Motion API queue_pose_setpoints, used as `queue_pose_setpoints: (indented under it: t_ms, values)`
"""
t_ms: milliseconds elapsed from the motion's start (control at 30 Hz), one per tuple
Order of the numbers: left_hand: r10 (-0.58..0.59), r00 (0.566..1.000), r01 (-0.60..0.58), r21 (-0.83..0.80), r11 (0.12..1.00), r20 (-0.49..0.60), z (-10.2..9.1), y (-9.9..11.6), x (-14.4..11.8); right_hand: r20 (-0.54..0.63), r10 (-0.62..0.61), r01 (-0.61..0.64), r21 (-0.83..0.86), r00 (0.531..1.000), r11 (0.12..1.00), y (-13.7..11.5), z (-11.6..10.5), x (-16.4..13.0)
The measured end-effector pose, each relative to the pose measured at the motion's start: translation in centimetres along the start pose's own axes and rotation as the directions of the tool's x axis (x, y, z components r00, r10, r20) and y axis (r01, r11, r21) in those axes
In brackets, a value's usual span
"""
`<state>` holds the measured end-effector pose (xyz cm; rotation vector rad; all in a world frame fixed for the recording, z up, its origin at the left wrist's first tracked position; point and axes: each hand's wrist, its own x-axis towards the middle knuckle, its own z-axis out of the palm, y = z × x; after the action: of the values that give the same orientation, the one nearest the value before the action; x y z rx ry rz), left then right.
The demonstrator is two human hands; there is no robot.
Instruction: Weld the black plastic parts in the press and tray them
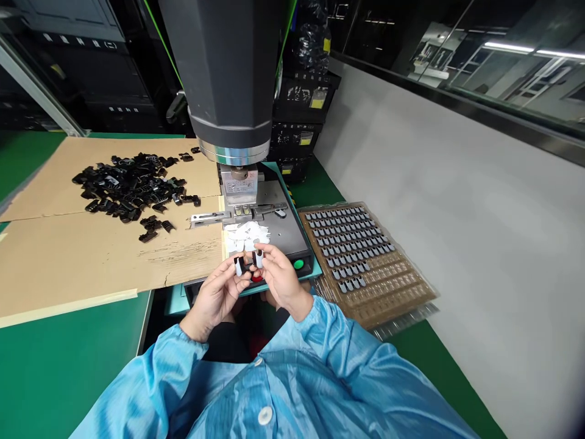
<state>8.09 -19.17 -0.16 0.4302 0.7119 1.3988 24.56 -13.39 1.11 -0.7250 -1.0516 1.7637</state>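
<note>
No legible text or labels

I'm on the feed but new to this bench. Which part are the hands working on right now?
Start at the big dark press head; below it lies a metal base plate holding white slips. Just in front, the left hand and right hand pinch one small black part, unlike the loose black pile on cardboard.

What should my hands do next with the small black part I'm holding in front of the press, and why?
Probably set the small black part on the metal holder under the press head. Both the left hand and the right hand pinch it just before the machine, and the holder looks free, with white slips lying in front.
</note>
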Motion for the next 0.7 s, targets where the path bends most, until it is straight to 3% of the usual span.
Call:
queue_pose_setpoints:
  t_ms: [700]
  values:
    - [-0.034,0.999,0.034,-0.021,0.999,0.012,-0.49,-0.31,0.03,0.030,0.010,-0.010,-0.004,1.000,1.000,-0.04,0.61,-0.44]
